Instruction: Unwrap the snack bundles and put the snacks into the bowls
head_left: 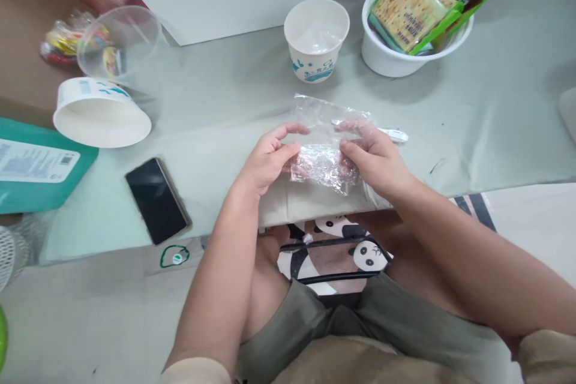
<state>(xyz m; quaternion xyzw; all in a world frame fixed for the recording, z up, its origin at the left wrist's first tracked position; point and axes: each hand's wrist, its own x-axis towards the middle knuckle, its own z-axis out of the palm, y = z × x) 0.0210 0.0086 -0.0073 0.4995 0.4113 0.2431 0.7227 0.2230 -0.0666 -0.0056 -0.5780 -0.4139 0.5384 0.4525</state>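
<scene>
A crinkled clear plastic bag (321, 159) stretches between my two hands, just above the table's front edge. My left hand (274, 153) pinches its left side between thumb and fingers. On the opposite side, my right hand (371, 153) grips the bag with the thumb on top, and some fingers show through the film. Whether anything lies inside the bag, I cannot tell. A white object (396, 135) pokes out beyond my right hand, partly hidden by it. Behind the bag stands a printed paper cup (316, 66) with clear plastic film inside.
At the back right, a white bowl (391, 63) holds packaged crackers (416, 9). A tipped paper bowl (103, 123), a clear plastic cup (135, 42) and a teal pouch (40, 162) are on the left. A phone (158, 201) lies near the front edge.
</scene>
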